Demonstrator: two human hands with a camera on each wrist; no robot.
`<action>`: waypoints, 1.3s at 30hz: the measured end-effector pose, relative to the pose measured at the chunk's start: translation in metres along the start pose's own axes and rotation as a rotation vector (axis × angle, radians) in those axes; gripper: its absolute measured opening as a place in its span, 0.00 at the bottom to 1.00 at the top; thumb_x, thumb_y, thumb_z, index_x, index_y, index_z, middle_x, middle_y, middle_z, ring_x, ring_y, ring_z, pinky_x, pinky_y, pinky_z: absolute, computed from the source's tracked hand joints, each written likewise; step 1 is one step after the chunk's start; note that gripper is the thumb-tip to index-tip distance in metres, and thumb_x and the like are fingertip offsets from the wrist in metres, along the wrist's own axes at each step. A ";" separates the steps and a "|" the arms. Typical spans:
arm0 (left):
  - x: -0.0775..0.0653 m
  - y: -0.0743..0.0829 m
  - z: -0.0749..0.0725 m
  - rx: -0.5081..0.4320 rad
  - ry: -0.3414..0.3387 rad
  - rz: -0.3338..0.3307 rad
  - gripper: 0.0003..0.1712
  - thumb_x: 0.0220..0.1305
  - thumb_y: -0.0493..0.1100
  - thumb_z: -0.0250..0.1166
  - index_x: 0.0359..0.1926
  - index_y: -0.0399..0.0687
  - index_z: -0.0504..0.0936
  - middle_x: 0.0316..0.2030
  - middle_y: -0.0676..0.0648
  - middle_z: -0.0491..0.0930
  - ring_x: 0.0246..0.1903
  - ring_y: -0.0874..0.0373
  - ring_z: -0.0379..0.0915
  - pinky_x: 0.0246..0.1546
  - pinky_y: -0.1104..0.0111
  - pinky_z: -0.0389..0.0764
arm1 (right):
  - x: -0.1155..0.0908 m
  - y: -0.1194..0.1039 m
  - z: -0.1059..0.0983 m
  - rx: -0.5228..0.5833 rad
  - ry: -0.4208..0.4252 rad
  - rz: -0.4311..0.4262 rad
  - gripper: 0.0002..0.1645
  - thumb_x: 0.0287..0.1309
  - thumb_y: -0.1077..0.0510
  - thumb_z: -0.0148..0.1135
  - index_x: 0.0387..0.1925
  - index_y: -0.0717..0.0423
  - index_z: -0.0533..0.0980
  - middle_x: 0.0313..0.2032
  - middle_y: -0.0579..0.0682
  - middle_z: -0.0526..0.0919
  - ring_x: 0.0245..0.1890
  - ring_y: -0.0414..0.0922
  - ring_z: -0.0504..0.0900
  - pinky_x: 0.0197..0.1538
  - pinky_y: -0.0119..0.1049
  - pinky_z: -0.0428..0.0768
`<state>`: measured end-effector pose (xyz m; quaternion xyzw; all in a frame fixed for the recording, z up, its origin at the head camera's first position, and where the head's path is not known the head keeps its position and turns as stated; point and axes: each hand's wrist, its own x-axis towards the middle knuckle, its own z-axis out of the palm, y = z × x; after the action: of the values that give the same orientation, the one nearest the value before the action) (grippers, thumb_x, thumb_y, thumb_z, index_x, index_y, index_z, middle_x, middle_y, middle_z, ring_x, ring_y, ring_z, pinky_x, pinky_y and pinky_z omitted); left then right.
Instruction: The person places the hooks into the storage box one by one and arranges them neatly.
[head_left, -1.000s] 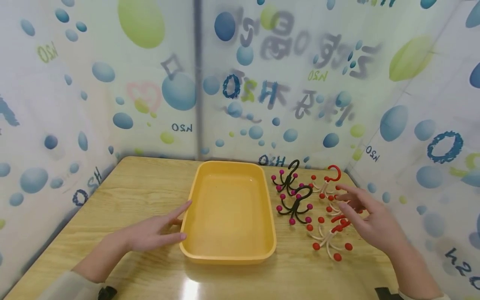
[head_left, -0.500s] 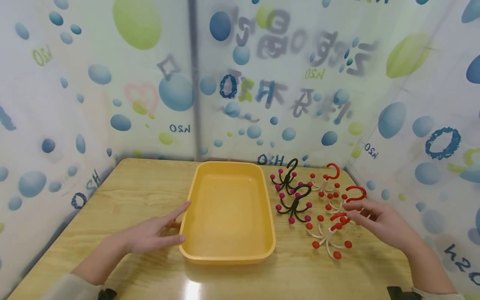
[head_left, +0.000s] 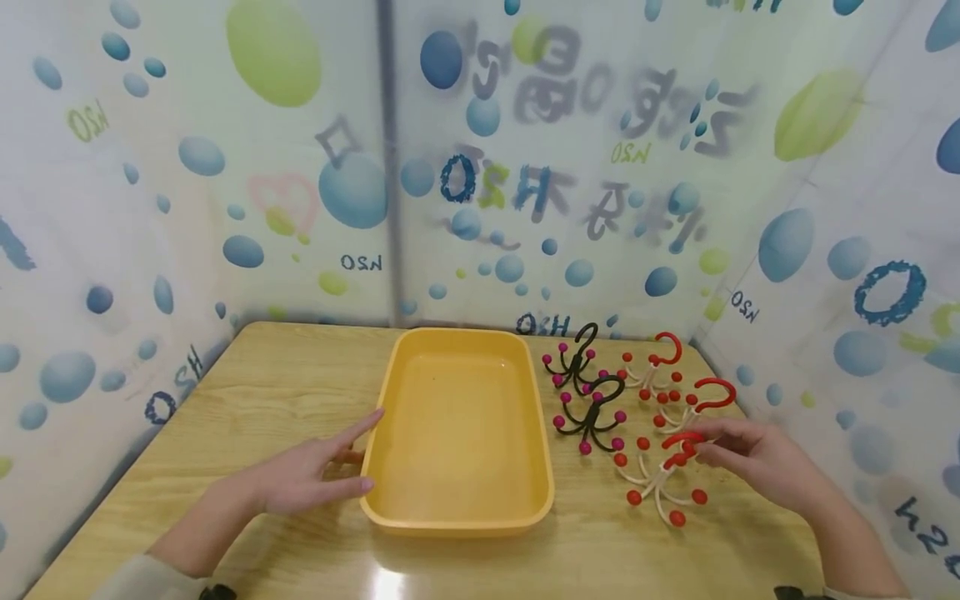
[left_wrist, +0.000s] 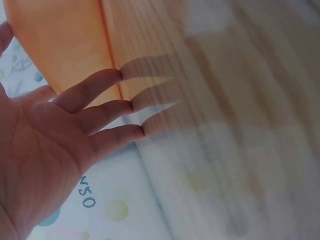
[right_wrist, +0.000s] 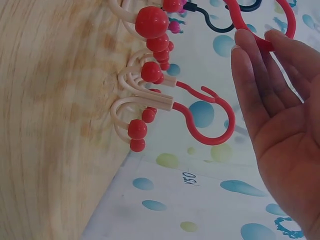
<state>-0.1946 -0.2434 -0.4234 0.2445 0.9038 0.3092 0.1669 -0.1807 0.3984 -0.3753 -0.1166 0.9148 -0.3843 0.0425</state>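
Observation:
A yellow plastic tray [head_left: 461, 442] lies on the wooden table. Beside its left wall is my left hand [head_left: 296, 479], with thumb and index fingertips at the rim. In the left wrist view that hand's fingers [left_wrist: 107, 107] are spread and fairly straight, their tips at the tabletop by the tray wall. My right hand [head_left: 765, 462] pinches the red hook [right_wrist: 239, 17] of the nearest cream-and-red claw hanger [head_left: 662, 479] between thumb and fingertips. This hanger stands on its curved, ball-tipped arms.
Behind it stand two more cream-and-red claw hangers, one in the middle [head_left: 686, 410] and one at the back [head_left: 652, 375]. Two black claw hangers with magenta balls, a front one [head_left: 591, 417] and a rear one [head_left: 576, 362], sit close to the tray's right wall. Patterned curtains [head_left: 480, 167] enclose the table.
My right hand has come down and towards me, past the middle cream-and-red hanger, and now pinches the nearest one's hook. The left hand stays at the tray's edge.

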 end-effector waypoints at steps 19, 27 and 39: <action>-0.004 -0.003 0.001 0.015 0.042 0.032 0.54 0.78 0.64 0.66 0.90 0.60 0.47 0.67 0.33 0.83 0.69 0.34 0.80 0.69 0.30 0.73 | -0.016 -0.034 0.006 -0.130 0.110 -0.010 0.16 0.76 0.55 0.69 0.60 0.55 0.87 0.44 0.45 0.93 0.39 0.31 0.88 0.39 0.32 0.87; -0.001 0.000 0.000 0.002 0.030 0.051 0.54 0.78 0.63 0.66 0.90 0.57 0.47 0.66 0.35 0.85 0.68 0.35 0.81 0.68 0.31 0.74 | -0.020 -0.079 0.016 -0.100 0.281 -0.172 0.12 0.71 0.63 0.74 0.53 0.55 0.89 0.37 0.34 0.92 0.35 0.33 0.88 0.35 0.28 0.85; -0.001 0.004 0.000 -0.027 0.007 0.036 0.54 0.79 0.62 0.66 0.91 0.57 0.45 0.67 0.32 0.83 0.69 0.34 0.80 0.69 0.30 0.74 | 0.031 -0.164 0.050 0.031 0.268 -0.312 0.09 0.71 0.55 0.75 0.51 0.49 0.91 0.37 0.46 0.92 0.29 0.42 0.81 0.26 0.34 0.78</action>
<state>-0.1926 -0.2417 -0.4207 0.2573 0.8956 0.3252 0.1613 -0.1728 0.2447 -0.2929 -0.2040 0.8772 -0.4123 -0.1377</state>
